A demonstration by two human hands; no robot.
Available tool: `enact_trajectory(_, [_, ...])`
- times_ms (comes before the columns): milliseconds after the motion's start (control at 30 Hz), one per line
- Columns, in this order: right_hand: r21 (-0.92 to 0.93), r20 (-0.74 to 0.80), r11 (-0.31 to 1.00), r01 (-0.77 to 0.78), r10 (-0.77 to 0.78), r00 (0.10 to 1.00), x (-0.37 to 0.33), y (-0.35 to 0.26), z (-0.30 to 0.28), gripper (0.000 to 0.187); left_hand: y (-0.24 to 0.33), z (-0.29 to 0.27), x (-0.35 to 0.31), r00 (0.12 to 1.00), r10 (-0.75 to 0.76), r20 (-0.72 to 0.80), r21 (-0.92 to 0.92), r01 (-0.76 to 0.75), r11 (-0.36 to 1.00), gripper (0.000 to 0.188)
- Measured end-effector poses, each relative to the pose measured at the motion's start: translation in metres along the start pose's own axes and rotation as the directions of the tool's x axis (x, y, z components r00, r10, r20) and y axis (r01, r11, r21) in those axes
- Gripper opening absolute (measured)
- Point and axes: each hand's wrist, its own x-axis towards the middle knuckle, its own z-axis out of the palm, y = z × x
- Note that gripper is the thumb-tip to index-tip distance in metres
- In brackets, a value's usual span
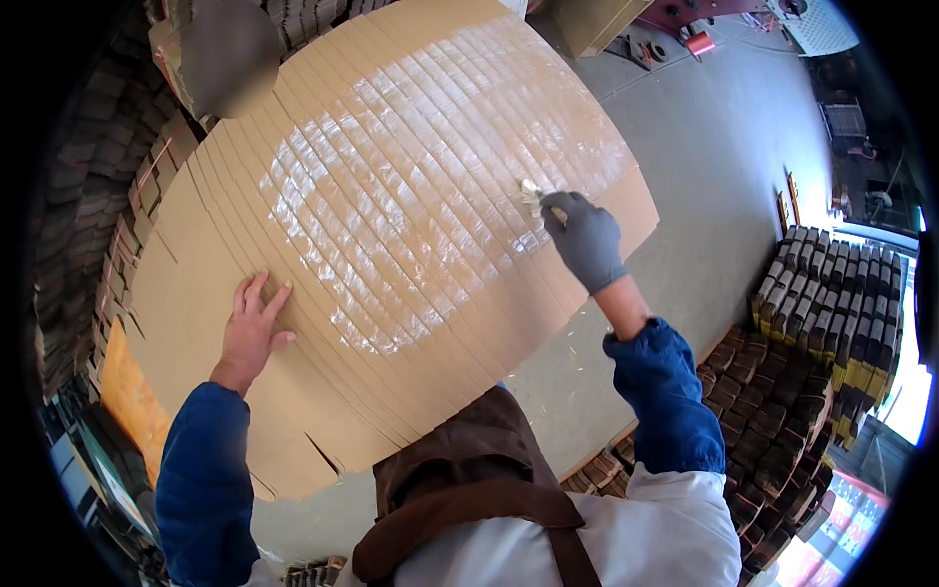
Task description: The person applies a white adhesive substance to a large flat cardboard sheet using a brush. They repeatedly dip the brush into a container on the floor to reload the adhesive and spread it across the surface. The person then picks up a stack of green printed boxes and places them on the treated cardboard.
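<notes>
Brown cardboard sheets (196, 245) lie fanned out before me, each overlapping its neighbour so that a row of slanting strips shows. A shiny whitish wet coat, which looks like glue (391, 205), covers much of these strips. My right hand (590, 240), in a grey glove, is closed round a brush (531, 196) whose pale, smeared bristles are at the right side of the coated area. Most of the brush's handle is hidden in the fist. Bare and with fingers spread, my left hand (252, 328) rests on the uncoated cardboard at the left.
Stacks of dark cardboard pieces (78, 196) line the left side. More bundles (831, 303) and piles (753, 430) stand at the right on the grey floor (704, 186). A maroon machine (675, 12) is at the far right. A blurred round shape (230, 59) hangs over the far left edge.
</notes>
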Motion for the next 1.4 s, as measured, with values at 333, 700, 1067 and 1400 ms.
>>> enact_trajectory(333, [0.099, -0.014, 0.985, 0.142, -0.141, 0.99, -0.048, -0.021, -0.001, 0.012, 0.001, 0.002, 0.003, 0.999, -0.026, -0.033, -0.011, 0.025, 1.0, 0.087])
enact_trajectory(700, [-0.014, 0.044, 0.97, 0.243, -0.243, 0.969, -0.063, -0.03, 0.011, 0.019, -0.001, 0.001, 0.004, 1.0, -0.008, -0.03, -0.058, 0.006, 0.998, 0.087])
enact_trajectory(1067, [-0.11, -0.095, 0.994, 0.002, -0.012, 0.995, -0.013, 0.053, 0.006, 0.012, 0.003, 0.002, 0.006, 1.0, -0.011, -0.03, -0.044, 0.01, 0.999, 0.084])
enact_trajectory(1400, [-0.107, -0.149, 0.994, 0.013, -0.029, 0.988, 0.03, 0.047, -0.003, 0.017, 0.003, 0.002, 0.007, 0.999, -0.039, 0.013, -0.013, 0.039, 0.999, 0.086])
